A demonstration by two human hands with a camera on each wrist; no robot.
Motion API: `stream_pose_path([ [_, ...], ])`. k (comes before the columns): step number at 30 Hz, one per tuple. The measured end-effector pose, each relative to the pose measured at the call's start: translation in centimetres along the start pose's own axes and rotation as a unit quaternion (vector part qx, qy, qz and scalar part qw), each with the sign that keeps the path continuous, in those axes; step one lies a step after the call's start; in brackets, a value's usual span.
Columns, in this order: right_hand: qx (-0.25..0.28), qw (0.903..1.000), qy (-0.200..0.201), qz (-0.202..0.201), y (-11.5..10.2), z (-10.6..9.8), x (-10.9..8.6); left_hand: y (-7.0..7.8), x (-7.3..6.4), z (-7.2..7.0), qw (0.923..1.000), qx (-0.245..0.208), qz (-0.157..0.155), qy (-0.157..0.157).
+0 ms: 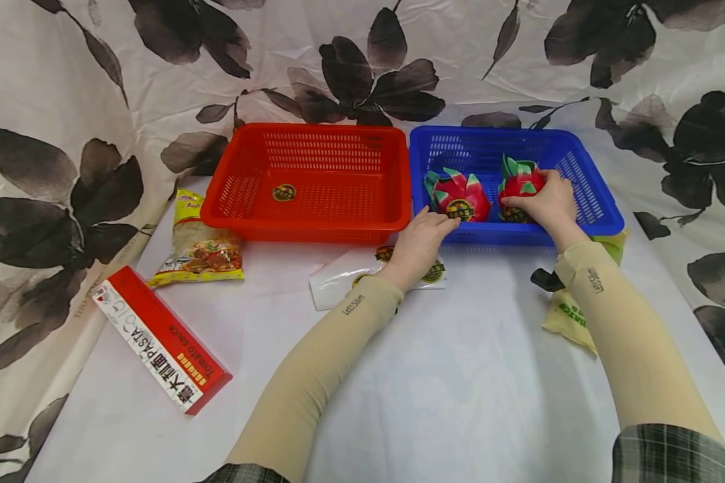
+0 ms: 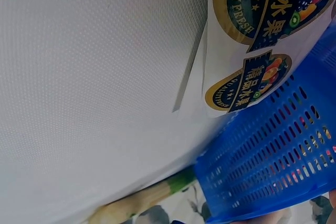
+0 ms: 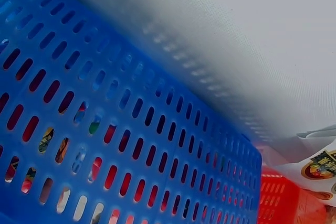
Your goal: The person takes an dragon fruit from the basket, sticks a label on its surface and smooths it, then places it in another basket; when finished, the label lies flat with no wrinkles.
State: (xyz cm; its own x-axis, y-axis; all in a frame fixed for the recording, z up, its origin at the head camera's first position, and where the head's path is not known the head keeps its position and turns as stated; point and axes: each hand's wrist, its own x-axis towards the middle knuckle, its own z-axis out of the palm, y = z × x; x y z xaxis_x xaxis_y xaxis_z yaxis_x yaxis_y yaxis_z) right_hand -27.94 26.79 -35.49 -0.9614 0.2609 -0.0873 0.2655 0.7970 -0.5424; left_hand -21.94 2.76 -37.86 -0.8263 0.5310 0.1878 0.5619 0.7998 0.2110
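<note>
Inside the blue basket point(image 1: 586, 181) my right hand point(image 1: 552, 204) grips a red dragon fruit point(image 1: 513, 184) with green-tipped scales, thumb on its near left side and fingers on its right. Another dragon fruit point(image 1: 468, 194) lies to the left in the same basket, with a black and gold oval sticker point(image 1: 460, 210) on its near side. My left hand point(image 1: 419, 241) rests at the basket's front rim, its fingertips close by that sticker. A sheet of similar stickers point(image 2: 236, 87) lies partly under my left wrist. Neither hand's grip shows in the wrist views, where the basket wall fills much of the picture.
A red basket point(image 1: 308, 233) adjoins the blue one, with an oval sticker point(image 1: 284, 192) on its floor. At the left are a yellow food packet point(image 1: 208, 251) and a red and white pasta box point(image 1: 163, 339). A pale yellow-green packet point(image 1: 568, 318) lies partly beneath my right forearm.
</note>
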Motion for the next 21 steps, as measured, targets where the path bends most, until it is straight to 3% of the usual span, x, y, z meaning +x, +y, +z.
stream_pose_path([
  [21,-0.022,0.9986,-0.039,-0.026,0.22,0.23,0.4,-0.01,-0.14,0.03,1.0,-0.002,0.003,0.007],
])
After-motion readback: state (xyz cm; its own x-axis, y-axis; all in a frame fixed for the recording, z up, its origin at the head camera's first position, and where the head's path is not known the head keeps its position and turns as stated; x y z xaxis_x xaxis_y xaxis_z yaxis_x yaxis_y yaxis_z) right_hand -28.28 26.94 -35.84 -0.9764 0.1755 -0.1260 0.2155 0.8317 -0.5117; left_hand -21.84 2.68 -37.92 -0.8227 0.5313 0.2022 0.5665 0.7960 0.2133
